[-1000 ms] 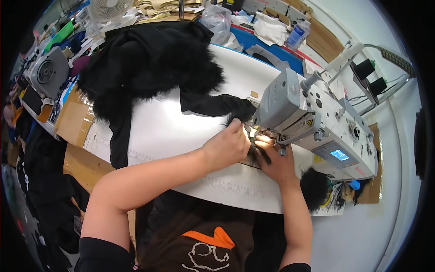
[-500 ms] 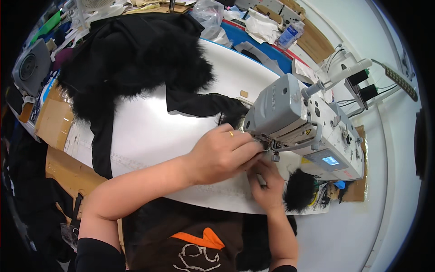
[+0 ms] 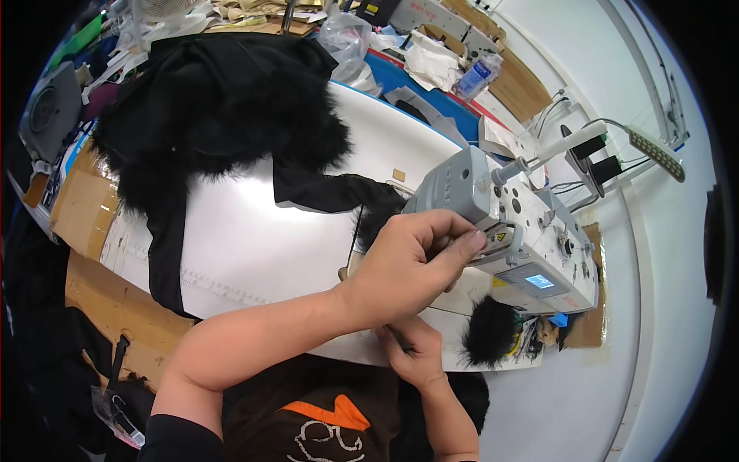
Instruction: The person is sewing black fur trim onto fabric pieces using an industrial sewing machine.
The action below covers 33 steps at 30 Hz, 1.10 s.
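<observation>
My left hand (image 3: pixel 416 266) is raised in front of the head of a grey and white sewing machine (image 3: pixel 454 185). Its thumb and fingers are pinched together beside the machine's front lever and guard; whatever is between them is too small to make out. Lower down, my right hand (image 3: pixel 418 354) is near the table's front edge, partly hidden behind my left wrist. Its fingers look curled together, and their tips are covered. A black garment with fluffy trim (image 3: pixel 231 115) lies across the white table (image 3: pixel 254 239). One black strip (image 3: pixel 331 191) of it runs to the machine, ending in fur beside the needle area.
A black fluffy piece (image 3: pixel 491 331) sits at the machine's right base, near a small lit display (image 3: pixel 539 281). A jointed lamp (image 3: pixel 654 154) reaches over from the right. Behind stand a blue surface (image 3: pixel 431 100) with papers and a plastic bag (image 3: pixel 346 42). Cardboard (image 3: pixel 115 308) lines the left side.
My left hand has risen from the needle area to the machine's front. My right hand has drawn back toward me and left. The whole view has shifted slightly.
</observation>
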Each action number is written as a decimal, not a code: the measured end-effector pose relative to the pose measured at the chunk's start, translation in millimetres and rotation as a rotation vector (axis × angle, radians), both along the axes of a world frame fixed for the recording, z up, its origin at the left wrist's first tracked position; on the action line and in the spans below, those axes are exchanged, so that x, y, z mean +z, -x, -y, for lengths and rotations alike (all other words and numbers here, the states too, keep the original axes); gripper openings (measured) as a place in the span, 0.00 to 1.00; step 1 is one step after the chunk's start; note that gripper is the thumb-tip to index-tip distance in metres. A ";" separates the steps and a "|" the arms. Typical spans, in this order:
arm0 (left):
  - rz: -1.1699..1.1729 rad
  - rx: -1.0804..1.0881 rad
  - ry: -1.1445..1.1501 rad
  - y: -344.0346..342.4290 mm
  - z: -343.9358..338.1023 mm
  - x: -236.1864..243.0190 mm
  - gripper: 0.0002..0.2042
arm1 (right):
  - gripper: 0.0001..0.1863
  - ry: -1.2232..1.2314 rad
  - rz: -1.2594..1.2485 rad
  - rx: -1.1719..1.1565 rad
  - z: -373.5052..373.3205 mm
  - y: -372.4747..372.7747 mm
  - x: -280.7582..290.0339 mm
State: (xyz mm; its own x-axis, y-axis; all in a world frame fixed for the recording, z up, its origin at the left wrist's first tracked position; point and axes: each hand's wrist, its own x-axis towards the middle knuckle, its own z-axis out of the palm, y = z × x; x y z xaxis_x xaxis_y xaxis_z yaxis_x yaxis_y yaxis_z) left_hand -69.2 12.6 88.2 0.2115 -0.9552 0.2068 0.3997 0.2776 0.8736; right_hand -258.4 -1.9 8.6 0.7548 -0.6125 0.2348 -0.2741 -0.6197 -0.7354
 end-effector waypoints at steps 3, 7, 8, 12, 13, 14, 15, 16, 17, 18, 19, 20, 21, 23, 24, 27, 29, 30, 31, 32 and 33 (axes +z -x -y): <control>-0.086 -0.102 0.067 -11.8 -8.3 1.5 0.12 | 0.11 0.028 0.008 0.023 -5.4 -2.8 6.5; 0.032 -0.030 0.132 -16.5 -13.3 3.3 0.10 | 0.10 -0.117 0.046 -0.017 -10.0 0.1 13.9; 0.022 -0.007 0.233 -13.5 -13.2 4.8 0.09 | 0.10 -0.191 0.076 -0.037 -10.1 -0.7 18.5; -0.030 -0.179 0.242 -15.1 -24.2 8.1 0.06 | 0.12 -0.404 0.266 -0.091 -10.6 -7.2 23.9; -0.020 -0.183 0.235 -18.6 -30.2 2.6 0.06 | 0.14 -0.512 0.380 -0.134 -11.2 -13.3 26.0; 0.242 -0.064 0.181 -22.8 -37.2 -9.3 0.05 | 0.18 -0.490 0.408 -0.144 -10.0 -18.4 28.0; 0.501 0.054 0.129 -28.3 -43.3 -23.1 0.04 | 0.18 -0.494 0.418 -0.148 -10.1 -26.2 34.6; 0.689 0.102 0.095 -38.1 -51.5 -41.5 0.03 | 0.20 -0.637 0.522 -0.178 -12.2 -38.2 39.8; 0.875 0.146 0.069 -47.0 -59.8 -57.8 0.02 | 0.22 -0.773 0.627 -0.212 -13.0 -48.0 44.7; 0.886 0.134 0.066 -52.2 -67.2 -74.5 0.02 | 0.24 -0.816 0.617 -0.191 -10.2 -54.0 44.0; 0.973 0.154 0.028 -53.6 -70.7 -88.4 0.02 | 0.24 -0.815 0.628 -0.201 -5.4 -58.4 40.2; 1.060 0.175 -0.011 -53.6 -73.5 -99.4 0.03 | 0.23 -0.811 0.625 -0.227 -1.4 -64.3 33.9; 1.068 0.165 -0.014 -53.0 -78.2 -100.1 0.03 | 0.23 -0.814 0.620 -0.248 -0.2 -72.6 30.2; 1.086 0.190 -0.065 -52.8 -83.9 -100.2 0.03 | 0.19 -0.881 0.677 -0.285 -2.6 -85.9 32.0; 1.090 0.187 -0.069 -52.7 -84.1 -100.8 0.03 | 0.17 -0.904 0.723 -0.291 -3.2 -89.7 30.1; 1.093 0.205 -0.053 -52.4 -84.3 -102.6 0.04 | 0.16 -0.886 0.795 -0.334 3.1 -96.8 14.8; 1.131 0.219 -0.024 -51.7 -86.8 -101.4 0.04 | 0.16 -0.840 0.822 -0.369 5.0 -100.1 5.7; 1.131 0.210 -0.029 -51.4 -86.4 -103.8 0.04 | 0.16 -0.838 0.849 -0.469 5.2 -102.5 -0.6; 1.142 0.216 -0.029 -50.9 -85.9 -105.3 0.04 | 0.16 -0.833 0.876 -0.568 5.9 -103.8 -5.9; 1.152 0.223 -0.029 -50.7 -85.0 -106.7 0.04 | 0.16 -0.837 0.874 -0.577 7.0 -101.2 -10.9; 1.151 0.222 -0.030 -50.6 -86.2 -106.4 0.04 | 0.16 -0.826 0.889 -0.578 6.0 -96.9 -12.6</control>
